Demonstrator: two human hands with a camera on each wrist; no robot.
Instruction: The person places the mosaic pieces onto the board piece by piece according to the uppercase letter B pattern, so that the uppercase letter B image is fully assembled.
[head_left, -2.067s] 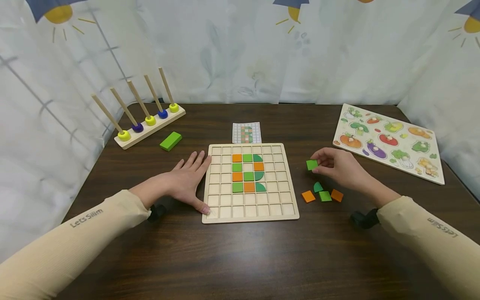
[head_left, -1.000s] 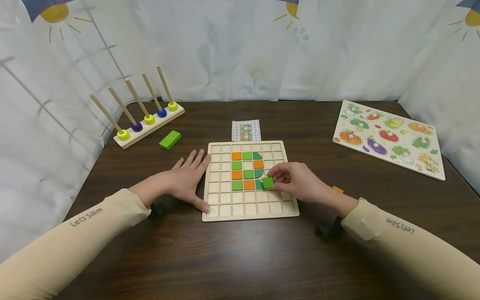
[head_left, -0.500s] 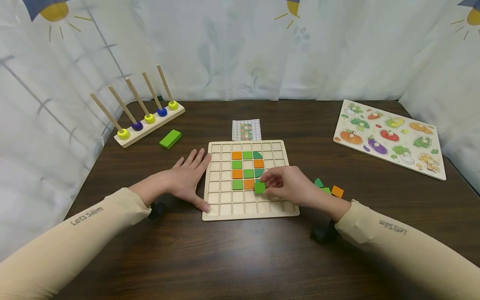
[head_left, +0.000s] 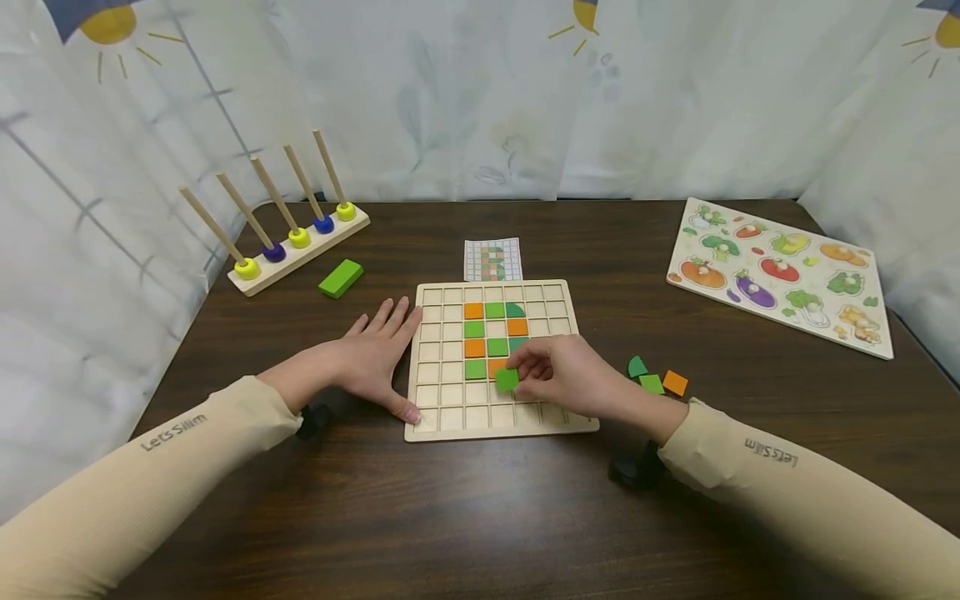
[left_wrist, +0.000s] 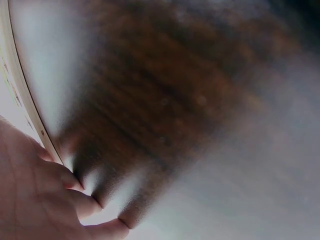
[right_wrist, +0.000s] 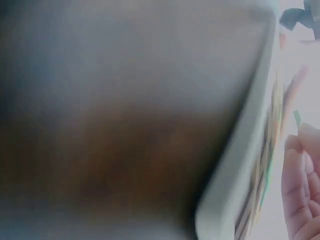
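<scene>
My right hand [head_left: 558, 375] pinches a light green square tile [head_left: 507, 380] between thumb and fingers, just over the wooden grid board [head_left: 450, 421]. The tile overlaps the lower part of an orange tile [head_left: 497, 367] set in the board. Orange, light green and dark green tiles fill several cells; my right hand covers part of the right column. In the right wrist view the pinched tile [right_wrist: 297, 118] shows edge-on. My left hand [head_left: 367, 358] lies flat with fingers spread, its thumb and fingertips touching the board's left edge.
Loose tiles [head_left: 651, 383] lie right of the board, partly behind my right forearm. A printed pattern card [head_left: 492, 260] touches the board's far edge. Back left are a peg stand [head_left: 300, 250] with rings and a green block [head_left: 341, 278]. A vegetable puzzle board [head_left: 780, 279] lies at the right.
My right hand has carried the green tile from beside the loose tiles leftward over the board, then slightly further left and nearer me. My left hand has stayed at the board's edge.
</scene>
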